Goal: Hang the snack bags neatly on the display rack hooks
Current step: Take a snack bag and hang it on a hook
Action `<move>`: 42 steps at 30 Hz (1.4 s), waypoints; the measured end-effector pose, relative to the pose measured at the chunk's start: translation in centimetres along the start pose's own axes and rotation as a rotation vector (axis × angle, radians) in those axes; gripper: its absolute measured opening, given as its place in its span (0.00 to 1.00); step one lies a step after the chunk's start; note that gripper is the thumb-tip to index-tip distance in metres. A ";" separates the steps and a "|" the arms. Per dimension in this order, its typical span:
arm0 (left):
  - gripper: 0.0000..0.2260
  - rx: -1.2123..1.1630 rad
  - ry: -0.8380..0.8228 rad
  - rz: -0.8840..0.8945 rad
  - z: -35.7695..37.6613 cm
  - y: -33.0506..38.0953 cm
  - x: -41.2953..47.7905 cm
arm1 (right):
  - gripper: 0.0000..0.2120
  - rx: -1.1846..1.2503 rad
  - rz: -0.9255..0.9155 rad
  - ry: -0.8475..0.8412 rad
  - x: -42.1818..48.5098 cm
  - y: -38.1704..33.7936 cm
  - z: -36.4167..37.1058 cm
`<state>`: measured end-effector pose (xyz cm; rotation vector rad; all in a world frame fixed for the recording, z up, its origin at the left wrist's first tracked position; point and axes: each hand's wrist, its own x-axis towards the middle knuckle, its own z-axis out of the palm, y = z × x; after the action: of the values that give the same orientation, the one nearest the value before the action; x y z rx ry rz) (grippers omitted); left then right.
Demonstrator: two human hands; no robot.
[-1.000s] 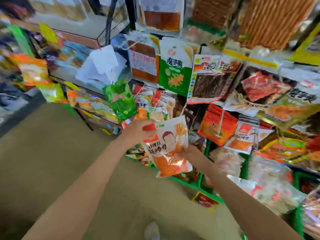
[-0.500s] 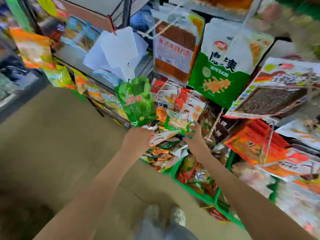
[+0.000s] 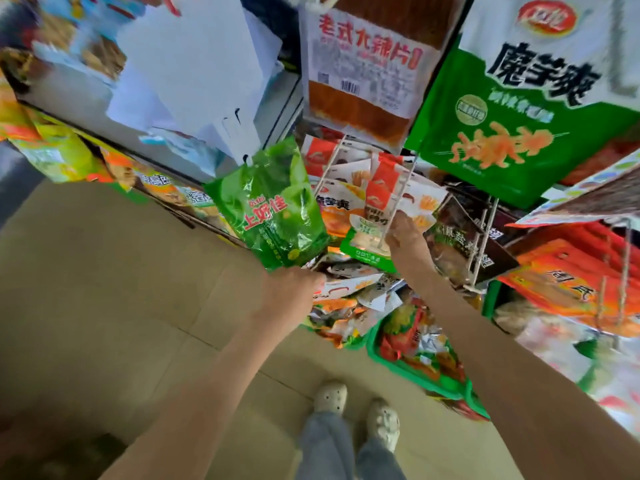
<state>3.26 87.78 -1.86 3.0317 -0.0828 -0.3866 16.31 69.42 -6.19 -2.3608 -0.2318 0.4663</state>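
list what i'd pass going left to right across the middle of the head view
yellow bags → green chip bag → right hand → dark bag → orange bags

Tan tiled floor (image 3: pixel 104 289), soft light.

You hold a white and orange snack bag (image 3: pixel 346 289) by its edge in your left hand (image 3: pixel 294 289). It lies almost flat, at 3 o'clock from that hand. At 12 o'clock from it, more hanging bags (image 3: pixel 377 188) sit in a row on a thin white hook (image 3: pixel 399 199). A shiny green bag (image 3: pixel 277 209) hangs tilted at 10 o'clock.
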 end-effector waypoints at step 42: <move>0.08 -0.630 0.106 -0.075 1.2 4.5 9.6 | 0.34 -0.534 -0.075 -0.352 -7.3 1.7 -2.6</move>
<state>12.04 82.58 -5.01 2.4286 0.1358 -0.2033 10.67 64.43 -3.62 -2.7542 -0.6767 0.8714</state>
